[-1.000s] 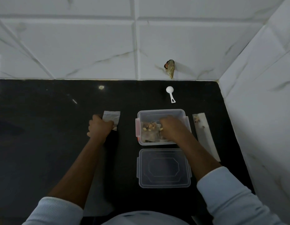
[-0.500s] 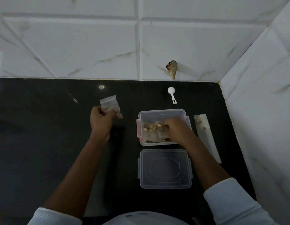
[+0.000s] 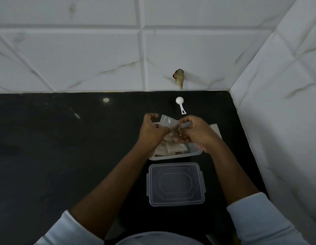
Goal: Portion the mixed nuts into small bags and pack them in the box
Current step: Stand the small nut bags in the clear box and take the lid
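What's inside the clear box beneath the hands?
In the box, small bags of nuts show near its front edge. The left hand, right hand and the bag they hold hide the rest.

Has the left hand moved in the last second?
Yes. The left hand has moved right, from the counter beside the box to over it, holding a small bag.
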Demonstrator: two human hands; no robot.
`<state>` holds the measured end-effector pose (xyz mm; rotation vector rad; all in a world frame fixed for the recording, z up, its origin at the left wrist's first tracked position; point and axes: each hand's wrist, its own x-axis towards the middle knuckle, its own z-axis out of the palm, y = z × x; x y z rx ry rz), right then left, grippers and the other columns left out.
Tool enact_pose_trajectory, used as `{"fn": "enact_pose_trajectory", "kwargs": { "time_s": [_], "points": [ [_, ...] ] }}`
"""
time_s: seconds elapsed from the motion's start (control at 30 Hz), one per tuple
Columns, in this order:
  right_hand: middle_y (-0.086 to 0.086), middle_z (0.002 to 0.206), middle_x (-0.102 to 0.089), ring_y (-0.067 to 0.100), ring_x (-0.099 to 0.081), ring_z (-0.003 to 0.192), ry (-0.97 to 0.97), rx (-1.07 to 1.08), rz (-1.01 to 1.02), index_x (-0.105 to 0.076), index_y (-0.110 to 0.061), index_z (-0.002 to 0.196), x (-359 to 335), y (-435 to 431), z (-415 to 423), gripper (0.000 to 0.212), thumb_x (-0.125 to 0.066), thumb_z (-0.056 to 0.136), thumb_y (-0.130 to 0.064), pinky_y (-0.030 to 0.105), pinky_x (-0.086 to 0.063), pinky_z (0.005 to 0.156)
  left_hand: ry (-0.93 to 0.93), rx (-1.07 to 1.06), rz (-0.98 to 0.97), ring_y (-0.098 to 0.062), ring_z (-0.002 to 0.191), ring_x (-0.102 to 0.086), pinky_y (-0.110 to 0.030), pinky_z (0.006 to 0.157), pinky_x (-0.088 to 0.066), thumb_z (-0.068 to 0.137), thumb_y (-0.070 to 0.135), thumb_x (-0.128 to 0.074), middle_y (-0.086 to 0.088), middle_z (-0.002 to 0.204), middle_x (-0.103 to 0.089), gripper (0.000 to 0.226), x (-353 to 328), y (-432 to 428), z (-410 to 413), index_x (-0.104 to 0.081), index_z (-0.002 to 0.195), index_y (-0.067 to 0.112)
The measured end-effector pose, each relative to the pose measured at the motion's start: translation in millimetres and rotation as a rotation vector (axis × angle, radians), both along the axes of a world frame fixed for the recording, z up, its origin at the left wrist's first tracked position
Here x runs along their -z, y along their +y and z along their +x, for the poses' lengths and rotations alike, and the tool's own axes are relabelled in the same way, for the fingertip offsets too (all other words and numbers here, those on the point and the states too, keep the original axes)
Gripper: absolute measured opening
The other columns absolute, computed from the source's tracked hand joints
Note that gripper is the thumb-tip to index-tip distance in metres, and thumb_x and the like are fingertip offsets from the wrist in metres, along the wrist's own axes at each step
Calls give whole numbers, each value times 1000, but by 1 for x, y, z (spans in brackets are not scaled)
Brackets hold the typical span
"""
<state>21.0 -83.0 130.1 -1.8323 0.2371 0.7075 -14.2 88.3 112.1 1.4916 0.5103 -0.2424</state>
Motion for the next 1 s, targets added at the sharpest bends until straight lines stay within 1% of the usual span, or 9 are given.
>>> {"fn": "enact_pose_trajectory", "kwargs": {
  "time_s": [0.17,0.33,0.37,0.5,0.67,0.77,0.87,0.93,1.0],
  "points": [
    [0,120,-62,19,-72,95,-182,45,-293,-58,-29,124,7,-11,1,45,-70,90,-3,41,-64,81,133,274,89,-18,84,-73,-29,68,-62,96,3,-64,-10,97,-75,13,20,-25,6,-70,106,7],
    [-2,116,-65,13,-74,88,-240,119,-218,-64,-23,122,0,-21,-1,27,-63,99,-9,32,-64,76,357,251,-212,-29,105,-71,-49,97,-58,100,4,-54,-17,112,-73,17,31,-45,17,-71,102,4],
    [-2,115,-65,13,-73,89,-250,121,-225,-63,-22,124,-3,-23,-2,27,-62,99,-10,29,-63,75,358,289,-122,-31,107,-69,-50,99,-56,100,5,-55,-17,115,-72,14,36,-47,19,-69,98,6],
    [-1,113,-66,12,-70,93,-312,55,-292,-63,-23,123,-3,-24,-7,26,-59,101,-11,33,-62,83,125,530,661,-24,94,-68,-46,94,-55,96,24,-65,-9,98,-70,10,57,-48,26,-65,97,14],
    [5,114,-68,16,-66,98,-164,-295,-565,-68,-14,115,-2,5,-4,17,-55,103,-15,35,-56,89,12,631,1031,-22,93,-66,-36,85,-54,94,26,-68,-5,98,-68,20,62,-41,27,-63,107,13],
    [16,126,-65,27,-62,117,36,-505,-750,-60,-7,126,7,27,-3,27,-59,102,-19,38,-47,103,17,666,1076,-20,93,-65,-33,82,-51,93,28,-70,-4,99,-67,24,63,-36,27,-62,108,12],
    [18,134,-61,30,-57,127,34,-518,-806,-59,-2,131,22,34,-4,31,-53,106,-18,39,-42,106,17,662,1005,-23,101,-68,-34,89,-54,94,25,-70,-8,104,-68,27,56,-28,24,-62,112,7],
    [12,122,-64,24,-60,117,9,-500,-791,-59,-5,131,24,31,-6,30,-51,107,-21,36,-42,99,5,606,897,-25,93,-72,-38,84,-60,94,22,-70,-11,102,-71,27,45,-16,17,-62,115,6],
    [5,107,-65,17,-61,100,-68,-473,-734,-63,-11,127,18,26,-8,26,-51,106,-19,29,-42,84,0,475,743,-23,76,-74,-36,61,-62,96,18,-67,-11,95,-71,21,27,-1,3,-61,114,10]
  ]
}}
